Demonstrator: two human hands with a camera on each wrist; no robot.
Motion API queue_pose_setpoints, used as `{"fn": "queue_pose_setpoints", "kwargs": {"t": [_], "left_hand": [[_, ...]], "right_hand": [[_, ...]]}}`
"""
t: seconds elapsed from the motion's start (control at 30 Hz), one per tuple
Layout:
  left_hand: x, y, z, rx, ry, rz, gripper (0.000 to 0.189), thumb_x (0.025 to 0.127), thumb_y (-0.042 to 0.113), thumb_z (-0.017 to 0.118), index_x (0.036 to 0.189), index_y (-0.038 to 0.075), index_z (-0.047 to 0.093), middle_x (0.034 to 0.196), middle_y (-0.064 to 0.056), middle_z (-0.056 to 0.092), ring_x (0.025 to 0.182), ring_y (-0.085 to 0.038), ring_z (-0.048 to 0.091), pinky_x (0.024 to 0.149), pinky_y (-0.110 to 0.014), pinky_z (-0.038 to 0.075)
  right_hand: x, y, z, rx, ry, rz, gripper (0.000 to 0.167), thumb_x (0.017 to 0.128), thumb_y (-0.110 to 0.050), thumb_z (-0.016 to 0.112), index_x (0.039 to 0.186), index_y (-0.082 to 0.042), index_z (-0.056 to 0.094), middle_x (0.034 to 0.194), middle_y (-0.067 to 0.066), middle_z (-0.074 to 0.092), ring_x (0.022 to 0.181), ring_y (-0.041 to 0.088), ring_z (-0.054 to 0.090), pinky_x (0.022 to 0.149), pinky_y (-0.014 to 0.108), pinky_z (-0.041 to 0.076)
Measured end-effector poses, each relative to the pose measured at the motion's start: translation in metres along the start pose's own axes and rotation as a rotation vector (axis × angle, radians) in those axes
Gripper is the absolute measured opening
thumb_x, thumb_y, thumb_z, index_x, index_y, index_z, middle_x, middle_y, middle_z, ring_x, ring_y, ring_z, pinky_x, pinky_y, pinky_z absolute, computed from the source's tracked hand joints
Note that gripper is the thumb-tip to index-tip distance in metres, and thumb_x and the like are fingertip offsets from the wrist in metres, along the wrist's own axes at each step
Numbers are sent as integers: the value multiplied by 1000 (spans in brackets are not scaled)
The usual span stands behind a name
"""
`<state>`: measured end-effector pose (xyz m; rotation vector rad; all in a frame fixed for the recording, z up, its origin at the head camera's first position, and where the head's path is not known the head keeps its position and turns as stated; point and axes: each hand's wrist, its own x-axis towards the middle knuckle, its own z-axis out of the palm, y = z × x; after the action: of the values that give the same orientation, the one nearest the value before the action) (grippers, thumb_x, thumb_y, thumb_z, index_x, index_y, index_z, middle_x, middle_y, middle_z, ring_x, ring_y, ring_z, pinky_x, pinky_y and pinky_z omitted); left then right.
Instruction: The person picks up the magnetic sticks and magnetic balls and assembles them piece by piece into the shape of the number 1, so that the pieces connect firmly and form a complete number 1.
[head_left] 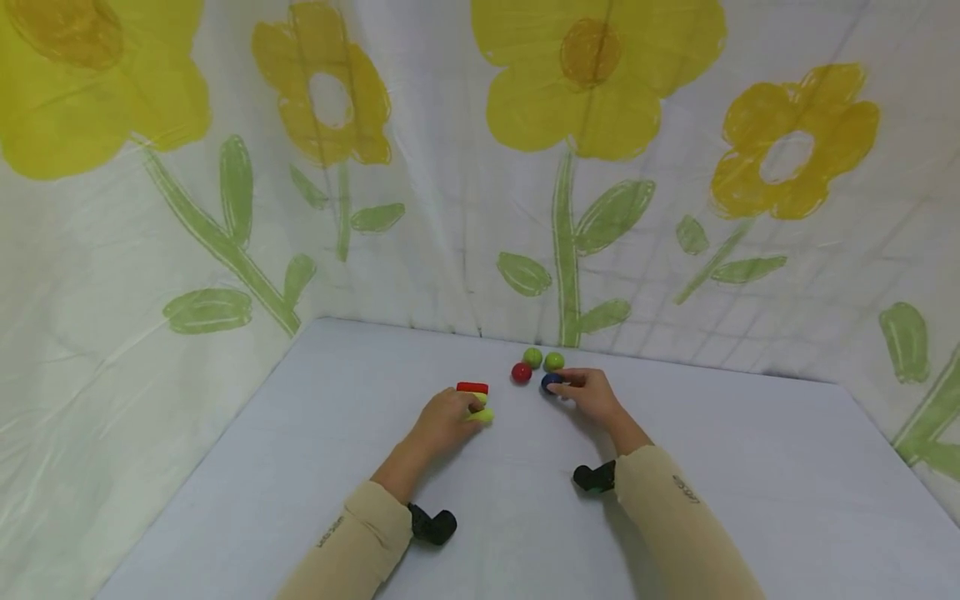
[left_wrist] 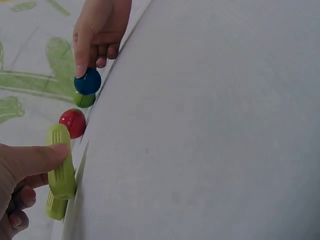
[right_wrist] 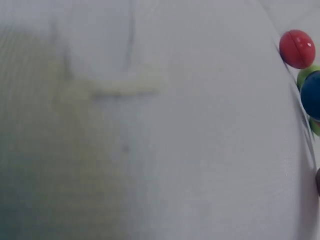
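Note:
My left hand (head_left: 444, 421) pinches a ridged yellow-green bar (left_wrist: 61, 182) with rounded ends, the thumb across its side. A second yellow-green bar (left_wrist: 55, 209) shows partly behind it in the left wrist view. Just beyond that hand lies a red bar (head_left: 472, 387). To the right, my right hand (head_left: 596, 397) holds a dark blue ball (left_wrist: 88, 81) between thumb and fingertips, low over the table. In the right wrist view most of this hand is out of frame, but the blue ball shows at the right edge.
A red ball (head_left: 521, 372) with a seam sits left of the blue one. Behind stand two green balls, one at left (head_left: 532, 357) and one at right (head_left: 554, 362). The white table (head_left: 525, 500) ends at a flower-painted sheet (head_left: 450, 250).

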<state>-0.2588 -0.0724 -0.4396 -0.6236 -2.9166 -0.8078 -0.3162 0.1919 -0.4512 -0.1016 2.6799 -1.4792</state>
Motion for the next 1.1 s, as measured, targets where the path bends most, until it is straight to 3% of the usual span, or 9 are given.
{"fn": "queue_pose_setpoints", "kwargs": {"t": [0.2,0.5,0.63,0.73,0.97,1.1], "left_hand": [[0,6,4,-160,-59,-84,19,82,20,71,95,8,67,94,-3,68,91,-17,60,82,-36,48],[4,16,9,-579,-145,-285,26,82,20,72,99,2,66,93,-7,68,84,-13,60,73,-27,50],[5,22,12,-632,-214,-335,31,82,25,71,103,2,67,99,-7,67,85,-14,57,75,-28,47],[6,27,16,-672,-229,-360,33,82,26,71,104,2,67,97,-5,65,82,-14,53,70,-26,44],[6,37,26,-798,-214,-432,29,80,24,72,98,1,68,65,6,51,49,-8,34,46,-20,27],[6,39,31,-819,-221,-454,28,80,25,72,97,3,70,63,6,51,44,-7,30,43,-20,25]], "right_hand": [[-3,-1,-2,20,1,47,43,84,-29,69,117,-1,63,101,12,69,78,11,57,67,23,41],[-6,-7,-6,89,30,86,48,84,-34,68,121,-3,61,119,16,63,102,21,58,90,33,43],[-10,-11,-5,129,31,111,49,85,-32,67,123,-3,59,123,17,60,105,23,55,91,33,43],[-13,-13,-4,141,37,129,49,85,-32,67,123,-3,59,124,16,60,101,20,55,86,29,44],[-20,-17,2,153,7,156,50,83,-35,69,121,-4,61,118,13,63,94,17,54,83,28,43],[-26,-19,7,143,-18,144,47,82,-35,70,117,-4,64,113,11,66,95,17,54,84,29,42]]}}
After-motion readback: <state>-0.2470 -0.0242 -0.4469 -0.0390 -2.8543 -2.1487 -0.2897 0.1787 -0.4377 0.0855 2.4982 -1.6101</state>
